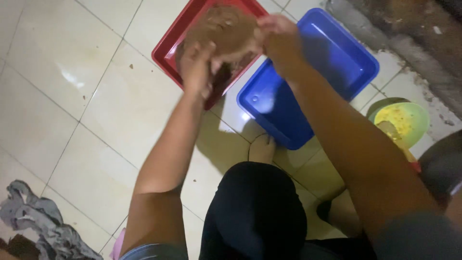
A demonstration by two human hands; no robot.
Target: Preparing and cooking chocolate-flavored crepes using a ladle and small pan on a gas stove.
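Left hand (197, 65) and right hand (278, 38) fingers curled, gripping a round brown clay-like slab (222, 30), red rectangular plastic tray (171, 45) beneath the fingers, blue plastic tray (337, 58) just beside

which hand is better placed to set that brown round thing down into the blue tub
Probably the right hand: it grips the brown round thing on the side next to the blue tub. The left hand holds the side over the red tub.

No packages, labels, signs or screens show anywhere in the frame, from the upper left corner to the lower right; nothing printed is visible.
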